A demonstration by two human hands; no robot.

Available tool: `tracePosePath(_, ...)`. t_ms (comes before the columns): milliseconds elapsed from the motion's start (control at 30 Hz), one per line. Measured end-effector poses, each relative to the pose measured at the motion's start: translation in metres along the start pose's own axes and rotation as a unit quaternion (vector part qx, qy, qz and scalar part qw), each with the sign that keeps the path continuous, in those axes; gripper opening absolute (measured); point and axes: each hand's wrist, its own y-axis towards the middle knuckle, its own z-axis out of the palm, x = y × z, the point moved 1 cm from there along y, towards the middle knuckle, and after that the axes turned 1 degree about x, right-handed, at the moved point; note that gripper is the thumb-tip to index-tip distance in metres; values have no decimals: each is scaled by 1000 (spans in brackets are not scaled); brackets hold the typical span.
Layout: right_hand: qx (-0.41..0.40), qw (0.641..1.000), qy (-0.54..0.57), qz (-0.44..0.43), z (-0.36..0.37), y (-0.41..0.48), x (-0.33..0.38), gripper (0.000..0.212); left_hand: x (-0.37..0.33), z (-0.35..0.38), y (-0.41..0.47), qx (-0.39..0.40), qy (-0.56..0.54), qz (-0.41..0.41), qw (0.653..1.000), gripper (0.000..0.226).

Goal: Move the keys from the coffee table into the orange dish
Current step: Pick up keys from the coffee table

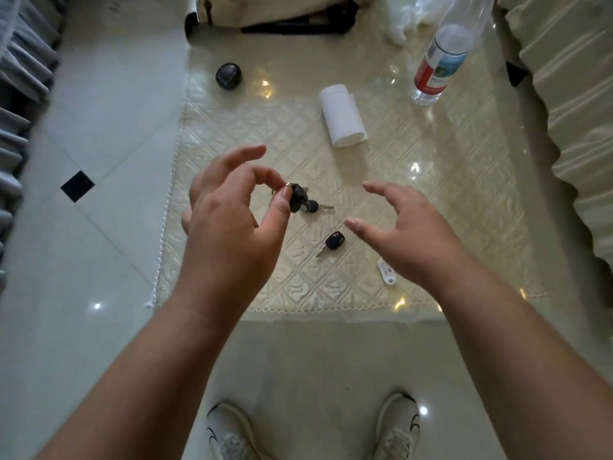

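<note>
My left hand [229, 214] pinches a bunch of black-headed keys [300, 199] between thumb and forefinger, just above the coffee table [431, 194]. One key of the bunch [313, 206] still hangs near the cloth. A single black-headed key [332, 242] lies on the table between my hands. My right hand [408, 237] hovers open, fingers spread, to the right of that key. A white key tag [386, 271] lies partly under my right hand. No orange dish is in view.
A roll of white paper [343, 116] lies further back, with a black round object [228, 75] at the back left and a plastic bottle [442, 58] at the back right. A bag [282, 11] sits at the far edge. Sofas flank the table; my shoes [229, 433] stand on the tiled floor.
</note>
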Motion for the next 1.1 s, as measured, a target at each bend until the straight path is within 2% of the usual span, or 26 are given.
tracePosePath(100,-40,998,-27,47,0,9,-21,54,10,4,0,-3,3,-20,1000,5)
tracePosePath(267,-39,993,-81,71,12,15,-36,45,22,4,1,-12,8,-45,999,5)
tracePosePath(567,-11,984,-172,36,62,21,-34,36,37,1,9,-16,16,-55,998,3)
tracePosePath(833,-41,984,-176,5,96,52,-9,36,54,3,13,-10,21,-59,998,7)
tracePosePath(967,-83,981,-174,-11,113,66,2,25,69,9,13,-14,15,-64,998,4)
tracePosePath(1100,-85,977,-195,7,127,79,4,21,80,14,12,-7,12,-65,998,3)
